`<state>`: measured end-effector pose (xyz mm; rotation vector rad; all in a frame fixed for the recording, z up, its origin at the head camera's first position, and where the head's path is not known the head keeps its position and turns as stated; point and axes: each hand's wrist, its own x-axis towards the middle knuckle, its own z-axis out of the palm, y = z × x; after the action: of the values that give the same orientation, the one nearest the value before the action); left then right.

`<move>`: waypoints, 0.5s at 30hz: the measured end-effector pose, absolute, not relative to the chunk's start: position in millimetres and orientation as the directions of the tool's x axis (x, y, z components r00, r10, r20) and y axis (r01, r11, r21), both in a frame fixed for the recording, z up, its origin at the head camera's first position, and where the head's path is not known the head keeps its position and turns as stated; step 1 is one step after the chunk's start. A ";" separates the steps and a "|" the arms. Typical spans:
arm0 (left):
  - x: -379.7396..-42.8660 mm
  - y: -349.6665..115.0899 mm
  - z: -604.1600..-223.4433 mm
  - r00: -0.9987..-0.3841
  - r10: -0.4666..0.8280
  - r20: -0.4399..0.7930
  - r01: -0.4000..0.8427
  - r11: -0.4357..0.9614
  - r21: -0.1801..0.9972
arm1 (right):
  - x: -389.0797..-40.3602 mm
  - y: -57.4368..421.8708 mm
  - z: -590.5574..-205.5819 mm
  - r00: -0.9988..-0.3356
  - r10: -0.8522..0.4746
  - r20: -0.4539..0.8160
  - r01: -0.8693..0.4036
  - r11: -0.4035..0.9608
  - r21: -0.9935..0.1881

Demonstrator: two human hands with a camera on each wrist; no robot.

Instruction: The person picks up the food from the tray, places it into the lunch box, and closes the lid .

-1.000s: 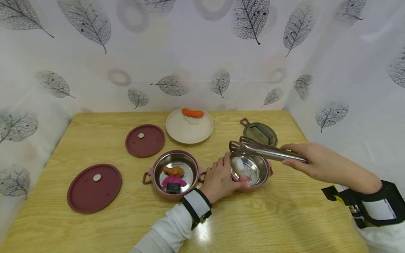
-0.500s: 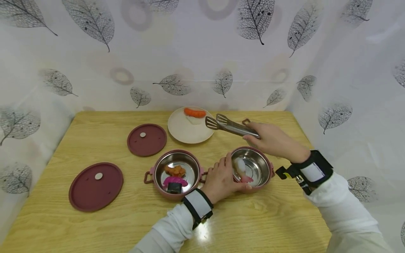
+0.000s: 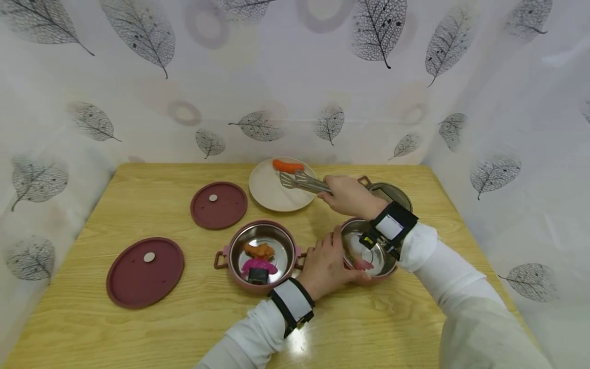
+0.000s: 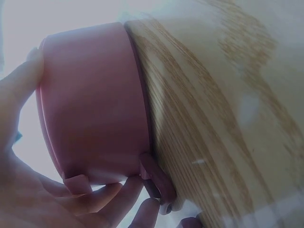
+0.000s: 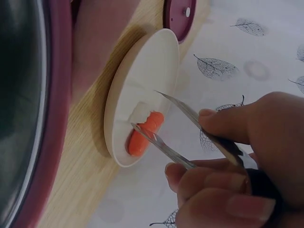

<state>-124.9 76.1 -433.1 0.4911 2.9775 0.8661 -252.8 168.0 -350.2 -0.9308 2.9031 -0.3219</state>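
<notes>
My right hand (image 3: 352,197) grips metal tongs (image 3: 311,183) above the cream plate (image 3: 276,199). The tongs' arms are spread. In the right wrist view, one tip is close to a pale, thin piece of food (image 5: 140,113) beside an orange-red sausage (image 5: 137,142); I cannot tell if it touches. My left hand (image 3: 324,264) holds the side of the right-hand pink pot (image 4: 95,104), thumb at the rim and fingers by the handle. A pinkish food piece (image 3: 363,264) lies in this pot, whose right part is hidden by my right wrist.
The left pot (image 3: 234,274) holds a brown fried piece (image 3: 259,251), a magenta piece (image 3: 259,265) and a black block (image 3: 258,277). Two maroon lids (image 3: 218,210) lie at the left. Behind my right wrist sits a round dark-green item (image 3: 401,192) with a loop handle.
My right hand has carried the tongs from above the right pot, leftward and away from me, to over the plate. My left hand has kept its hold on the pot.
</notes>
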 end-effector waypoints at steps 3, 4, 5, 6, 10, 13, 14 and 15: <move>-124.3 76.7 -433.0 -0.952 0.298 0.075 0.292 0.801 0.523 | -255.0 160.7 -353.3 -0.815 -0.579 -0.011 -0.562 0.796 -0.224; -124.1 76.9 -433.0 -0.952 0.298 0.075 0.292 0.802 0.520 | -255.3 158.5 -353.8 -0.817 -0.576 -0.013 -0.559 0.799 -0.223; -124.0 77.0 -432.8 -0.952 0.298 0.075 0.292 0.804 0.518 | -255.6 156.5 -354.3 -0.818 -0.575 -0.019 -0.557 0.800 -0.222; -124.0 77.2 -433.0 -0.952 0.297 0.071 0.290 0.807 0.515 | -255.7 154.9 -354.9 -0.818 -0.575 -0.023 -0.557 0.800 -0.221; -124.1 77.5 -433.3 -0.954 0.292 0.075 0.289 0.815 0.502 | -256.0 149.3 -357.8 -0.815 -0.580 -0.007 -0.569 0.801 -0.188; -124.2 77.0 -433.7 -0.954 0.291 0.077 0.289 0.816 0.500 | -255.7 146.4 -360.6 -0.821 -0.571 0.021 -0.567 0.811 -0.142; -124.2 76.5 -433.8 -0.953 0.291 0.079 0.290 0.815 0.502 | -255.4 145.7 -361.3 -0.823 -0.567 0.029 -0.565 0.814 -0.131; -124.2 76.0 -434.0 -0.953 0.292 0.082 0.293 0.813 0.503 | -255.1 144.9 -362.0 -0.828 -0.560 0.034 -0.560 0.820 -0.117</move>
<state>-124.2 76.0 -434.0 0.4826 2.9920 0.8299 -255.1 144.9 -362.0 -0.9215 2.9954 -0.1918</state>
